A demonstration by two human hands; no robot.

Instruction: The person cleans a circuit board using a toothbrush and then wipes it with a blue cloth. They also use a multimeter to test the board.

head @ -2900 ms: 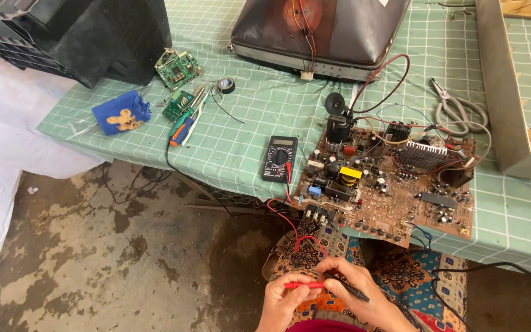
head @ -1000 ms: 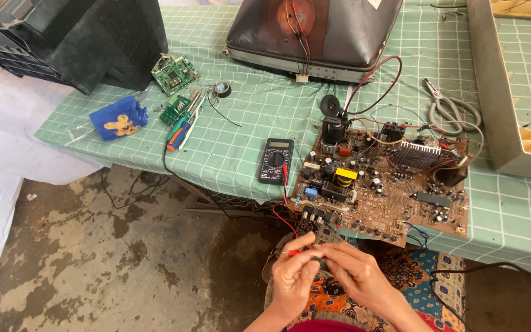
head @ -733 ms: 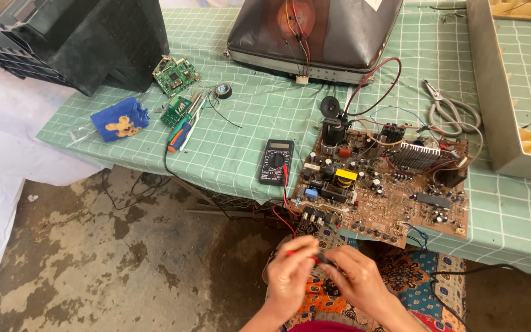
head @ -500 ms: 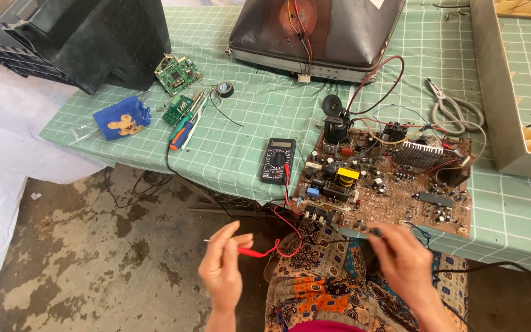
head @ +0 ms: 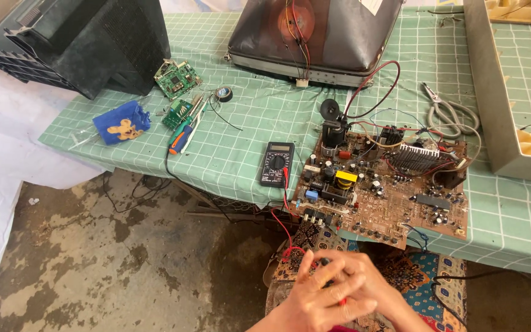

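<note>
- My left hand and right hand are clasped together low in front of me, closed around the red-tipped meter probes.
- Their red lead runs up to the black multimeter on the worktop.
- I judge I'm readying the probes; touching the brown circuit board calls for separating them, one per hand.

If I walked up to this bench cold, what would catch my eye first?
Probably the big brown circuit board crowded with parts at the table's near edge, with a black multimeter left of it. Behind stands a picture tube. Below, both hands, left hand, right hand, are clasped together around red-tipped probes.
</note>
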